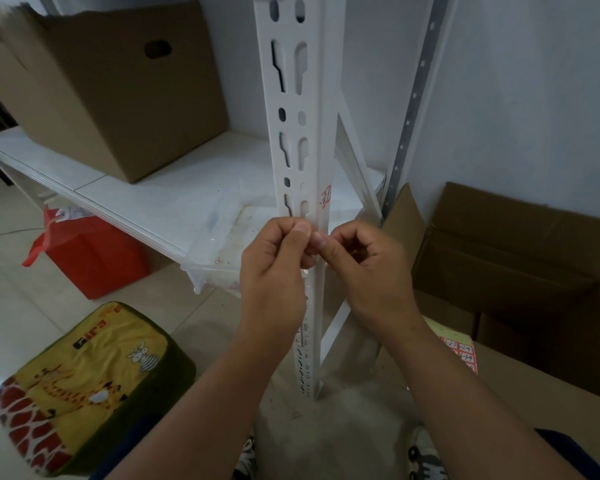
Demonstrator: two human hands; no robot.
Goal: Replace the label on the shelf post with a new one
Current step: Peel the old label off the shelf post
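A white slotted shelf post (298,109) rises through the middle of the head view. A small label with a red border and handwriting (325,198) sticks on its right edge, just above my hands. My left hand (274,268) and my right hand (371,268) meet in front of the post, fingers curled, thumbs and fingertips pinching something small and pale (315,233) between them; it is too small to tell what it is. A sheet of red-bordered labels (463,353) lies on a box at the lower right, partly hidden by my right forearm.
A white shelf board (125,188) carries a big cardboard box (118,88) and a clear plastic tray (219,244). A red bag (90,254) and a yellow-green cushion (84,382) sit on the tiled floor at left. Open cardboard boxes (506,258) stand at right.
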